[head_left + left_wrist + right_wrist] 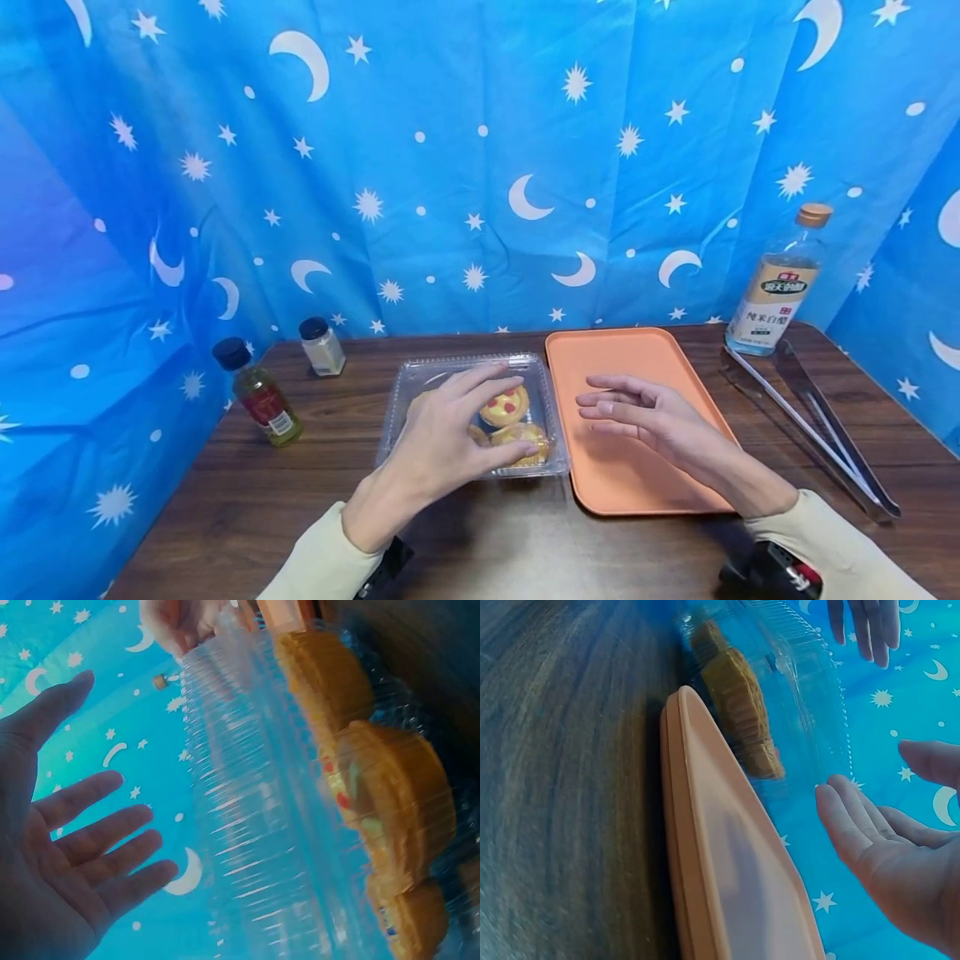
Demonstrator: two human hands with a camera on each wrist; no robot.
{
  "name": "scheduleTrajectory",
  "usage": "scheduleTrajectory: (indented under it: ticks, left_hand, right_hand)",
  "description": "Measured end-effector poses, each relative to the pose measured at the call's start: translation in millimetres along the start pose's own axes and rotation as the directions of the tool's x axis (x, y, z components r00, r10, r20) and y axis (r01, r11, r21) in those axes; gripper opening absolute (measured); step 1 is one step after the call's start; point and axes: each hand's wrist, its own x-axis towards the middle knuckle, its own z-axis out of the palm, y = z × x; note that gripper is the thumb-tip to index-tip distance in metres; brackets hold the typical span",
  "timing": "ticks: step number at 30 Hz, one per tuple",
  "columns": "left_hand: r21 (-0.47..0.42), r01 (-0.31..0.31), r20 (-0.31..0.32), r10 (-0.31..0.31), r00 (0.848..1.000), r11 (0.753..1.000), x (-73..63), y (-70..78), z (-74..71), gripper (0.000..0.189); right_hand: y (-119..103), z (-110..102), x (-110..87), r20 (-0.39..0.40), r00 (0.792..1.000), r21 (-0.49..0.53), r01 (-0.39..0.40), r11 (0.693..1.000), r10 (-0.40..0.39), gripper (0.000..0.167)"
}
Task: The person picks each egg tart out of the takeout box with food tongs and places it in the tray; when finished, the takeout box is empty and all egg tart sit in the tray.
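A clear plastic box (480, 360) of egg tarts stands in the middle of the table in the head view. One tart (504, 408) has red bits on top; more tarts (405, 795) show from the side in the left wrist view. Over the box hovers my left hand (442, 442), fingers spread and holding nothing, hiding part of it. My right hand (660, 421) hangs above the orange tray (615, 354), its fingers extended toward the box. The right wrist view also shows the right hand (900, 847) apart from the tray and box.
To the left stand a small black-capped bottle (266, 400) of yellowish liquid and a shaker jar (322, 348). Metal tongs (817, 433) lie right of the tray, in front of a tall vinegar bottle (772, 292). A blue curtain (450, 167) closes off the back.
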Motion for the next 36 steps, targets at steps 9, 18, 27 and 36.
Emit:
scheduleTrajectory:
  ticks: [9,18,27,36]
  left_hand:
    - [-0.079,-0.085,-0.005,0.085,0.996,0.993,-3.8,-2.3,7.2,0.048]
    - [-0.12,-0.109,0.02,0.112,0.994,0.987,-5.6,2.0,6.8,0.024]
    - [-0.121,-0.146,0.031,0.15,0.988,0.982,-7.4,10.1,16.9,0.024]
    - [-0.132,-0.154,0.108,0.169,0.98,0.979,-14.4,18.6,34.5,0.017]
  right_hand:
    - [5.2,4.1,3.2,0.035,0.998,-0.148,-0.038,0.988,0.044,0.06]
    - [14.6,11.0,3.4,0.061,0.986,-0.142,-0.143,0.979,0.153,0.057]
    - [23.8,13.8,0.4,0.132,0.968,-0.055,-0.209,0.976,0.214,0.044]
    - [35.8,18.5,-0.5,0.199,0.96,0.002,-0.203,0.979,0.199,0.03]
